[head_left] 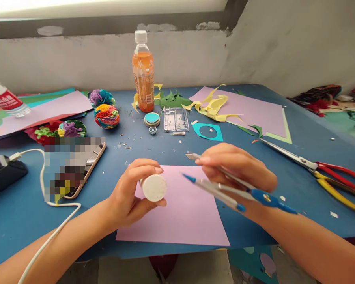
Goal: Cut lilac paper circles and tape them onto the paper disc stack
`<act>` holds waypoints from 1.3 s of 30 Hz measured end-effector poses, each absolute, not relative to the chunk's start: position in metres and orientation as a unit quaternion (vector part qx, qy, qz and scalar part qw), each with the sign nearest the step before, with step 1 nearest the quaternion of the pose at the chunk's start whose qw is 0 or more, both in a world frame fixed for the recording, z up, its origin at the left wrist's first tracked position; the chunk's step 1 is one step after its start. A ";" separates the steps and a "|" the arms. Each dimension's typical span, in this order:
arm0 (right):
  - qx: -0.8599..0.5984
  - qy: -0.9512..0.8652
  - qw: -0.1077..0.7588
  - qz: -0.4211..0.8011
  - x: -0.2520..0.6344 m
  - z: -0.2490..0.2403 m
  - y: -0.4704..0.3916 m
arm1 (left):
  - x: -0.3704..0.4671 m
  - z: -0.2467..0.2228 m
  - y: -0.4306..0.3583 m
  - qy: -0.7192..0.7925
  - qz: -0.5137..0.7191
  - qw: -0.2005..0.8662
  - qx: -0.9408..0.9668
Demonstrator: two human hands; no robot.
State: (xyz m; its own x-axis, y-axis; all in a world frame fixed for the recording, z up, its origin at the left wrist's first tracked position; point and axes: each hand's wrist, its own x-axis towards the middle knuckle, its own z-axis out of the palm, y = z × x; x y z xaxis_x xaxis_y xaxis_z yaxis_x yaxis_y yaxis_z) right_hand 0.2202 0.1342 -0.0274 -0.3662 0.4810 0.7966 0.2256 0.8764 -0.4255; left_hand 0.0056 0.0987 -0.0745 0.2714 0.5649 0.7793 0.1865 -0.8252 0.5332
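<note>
Gripping a white round piece (155, 187) in the head view, the left hand (133, 193) has its thumb and fingers curled round the sides. The piece's flat, circular end faces the camera; it is matt white with a few faint specks, and its paler side wall shows only as a narrow strip at the left. It is held over a lilac sheet (180, 225), near that sheet's upper left corner. The sheet is plain and smooth, lying flat at the middle of the front edge of the blue counter (165, 152).

The right hand (236, 165) has its fingers pinched close together on a pair of compasses (264, 197), held aslant over the sheet's right side. Its hinge and handle are bright blue, the slim leg silvery grey; a pale, blue-ended barrel slants below, blurred. A small blade (191, 156) shows just beside the fingertips, though whether it is held too I cannot tell.

Red-and-yellow-handled scissors (307, 163) lie towards the counter's right edge. An orange drink bottle (143, 79) stands near the back edge, and a phone (90, 169) lies left of the left hand.
</note>
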 end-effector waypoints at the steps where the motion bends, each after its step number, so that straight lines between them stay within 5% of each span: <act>1: -0.240 -0.806 0.528 0.121 0.221 -0.031 0.142 | 0.005 -0.075 0.101 0.248 0.557 0.163 0.776; 11: -0.392 -0.866 0.254 0.176 0.233 -0.060 0.195 | -0.002 -0.081 0.119 0.414 0.529 0.322 0.667; 21: -0.502 -0.807 0.270 0.152 0.233 -0.071 0.210 | 0.002 -0.072 0.124 0.395 0.605 0.458 0.519; 32: -0.459 -0.824 0.287 0.168 0.232 -0.065 0.207 | -0.001 -0.064 0.118 0.354 0.589 0.553 0.472; 39: -0.403 -0.790 0.386 0.255 0.227 -0.061 0.201 | -0.001 -0.068 0.110 0.394 0.500 0.440 0.633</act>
